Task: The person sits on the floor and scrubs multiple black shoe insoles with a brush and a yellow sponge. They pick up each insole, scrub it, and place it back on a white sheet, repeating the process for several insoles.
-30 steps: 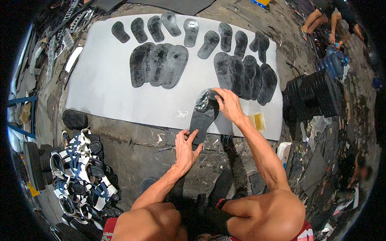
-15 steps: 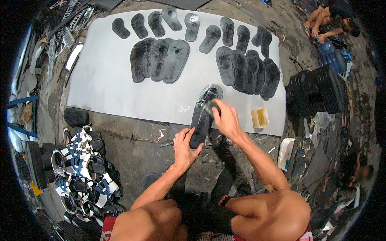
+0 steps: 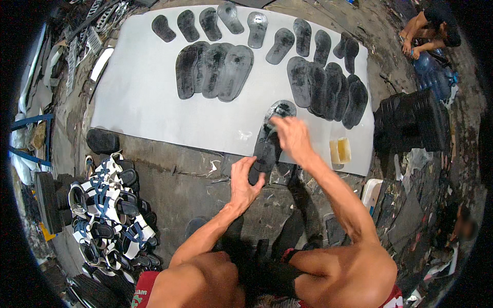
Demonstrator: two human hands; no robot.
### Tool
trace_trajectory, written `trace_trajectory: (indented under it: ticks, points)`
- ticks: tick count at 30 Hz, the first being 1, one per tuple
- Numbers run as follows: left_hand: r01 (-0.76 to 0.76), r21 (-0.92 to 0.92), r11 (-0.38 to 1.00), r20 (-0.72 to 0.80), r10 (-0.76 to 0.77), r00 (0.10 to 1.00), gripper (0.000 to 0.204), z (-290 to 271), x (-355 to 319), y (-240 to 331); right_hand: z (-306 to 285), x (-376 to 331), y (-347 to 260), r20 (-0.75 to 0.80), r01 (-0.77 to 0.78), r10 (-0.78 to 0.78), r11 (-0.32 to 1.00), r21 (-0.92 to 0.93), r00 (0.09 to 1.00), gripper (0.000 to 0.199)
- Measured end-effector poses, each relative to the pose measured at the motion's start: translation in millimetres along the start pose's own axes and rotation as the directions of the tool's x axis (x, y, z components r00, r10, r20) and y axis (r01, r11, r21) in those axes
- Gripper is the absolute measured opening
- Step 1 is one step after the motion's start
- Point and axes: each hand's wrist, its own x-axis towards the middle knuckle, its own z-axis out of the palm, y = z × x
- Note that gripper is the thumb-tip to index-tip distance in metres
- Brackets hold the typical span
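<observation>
A long black shoe sole (image 3: 267, 151) lies tilted across the near edge of the white sheet (image 3: 138, 110), its far end wet and glossy. My left hand (image 3: 245, 182) grips the sole's near end, thumb on one side and fingers on the other. Over the sole's far half, my right hand (image 3: 294, 137) is closed with its fingertips down at the surface. What it holds is hidden and slightly blurred. To the right of that hand stands a small open container with yellowish contents (image 3: 340, 151).
Several dark sole pieces (image 3: 236, 72) lie across the sheet's far part, with another cluster (image 3: 326, 92) at right. Strappy sandals (image 3: 110, 210) are heaped at left. Stacked black soles (image 3: 411, 120) stand at right, near a blue plastic bottle (image 3: 430, 74). Another person (image 3: 426, 33) crouches far right.
My right hand has moved farther up the sole, toward its far end, and the dark thing seen in it before is now hidden. My left hand stays on the near end.
</observation>
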Motion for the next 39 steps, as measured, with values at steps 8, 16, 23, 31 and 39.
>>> trace_trajectory:
  ticks: [8,16,23,31,39]
  points:
    - [0.359,-0.272,0.893,-0.111,-0.399,0.91,0.043,-24,13,-19,-7,-115,-76,-0.036,-0.025,0.039,0.949,0.313,0.999,0.036]
    - [0.105,0.048,0.993,0.06,-0.108,0.992,0.087,22,17,16,-133,-53,-58,-0.098,-0.246,0.476,0.607,0.755,0.874,0.036]
    - [-0.141,0.138,0.98,-0.027,0.146,0.989,0.089,-17,43,-8,-145,-38,-48,-0.109,-0.306,0.511,0.657,0.689,0.853,0.035]
    - [-0.338,0.28,0.898,-0.216,0.402,0.89,0.082,-68,204,-83,-72,-49,-30,-0.059,-0.326,0.483,0.672,0.665,0.874,0.034]
    - [0.13,0.207,0.97,-0.479,-0.016,0.878,0.073,-54,225,-131,-21,-42,-9,-0.06,-0.374,0.485,0.742,0.556,0.872,0.034]
